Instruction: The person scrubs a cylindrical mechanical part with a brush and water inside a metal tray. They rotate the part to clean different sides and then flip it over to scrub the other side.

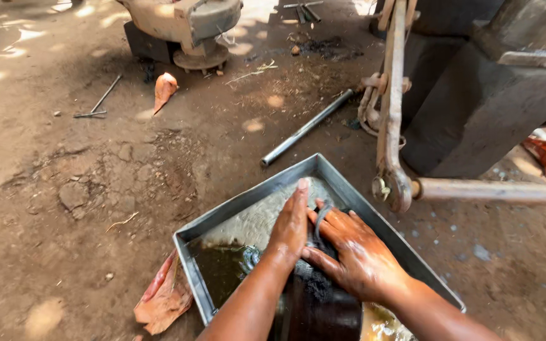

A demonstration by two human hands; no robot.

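Note:
A square metal tray (pixel 248 201) lies on the dirt ground, holding dark oily liquid (pixel 222 268). A dark, greasy cylindrical part (pixel 320 300) stands in it, partly hidden by my arms. My left hand (pixel 291 224) lies flat on the part's top, fingers pointing away from me. My right hand (pixel 355 252) presses against the same part from the right, with a grey ring or band (pixel 321 215) looped near its fingers. Both hands are wet with oil.
A steel tube (pixel 304 128) lies on the ground beyond the tray. A rusty metal frame (pixel 392 126) and a dark block (pixel 475 107) stand at the right. Orange rags (pixel 164 297) lie beside the tray; a machine housing (pixel 184 25) and thin rod (pixel 99 104) sit farther off.

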